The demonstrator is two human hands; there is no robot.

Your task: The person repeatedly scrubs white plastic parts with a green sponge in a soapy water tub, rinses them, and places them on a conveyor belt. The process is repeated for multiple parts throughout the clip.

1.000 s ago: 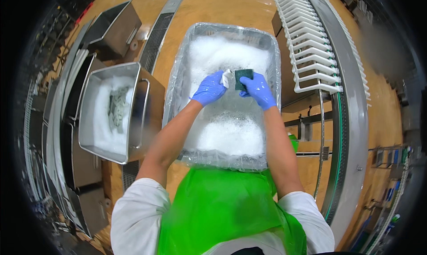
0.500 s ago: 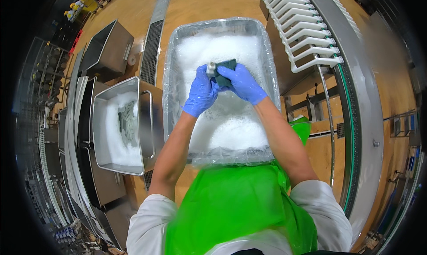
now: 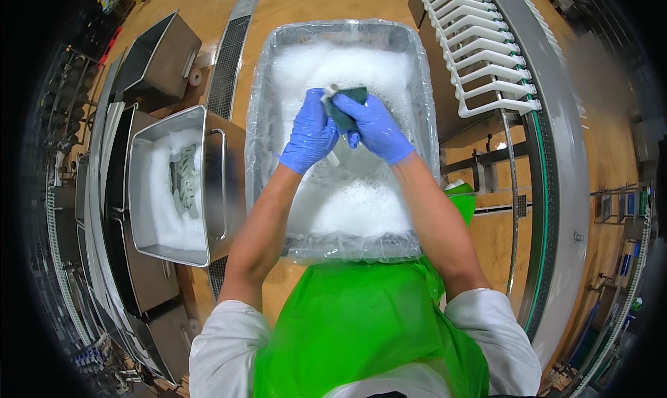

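Over the film-lined grey tub, we've joined blue-gloved left hand, gripping white piece, and right hand, gripping dark-green pad.

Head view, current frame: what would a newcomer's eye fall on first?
Probably the bright green apron at the bottom centre, then the blue-gloved left hand and right hand meeting above a plastic-lined tub of white foam. The right hand grips a dark green pad against a small whitish piece in the left. White angled bars stand out at upper right.
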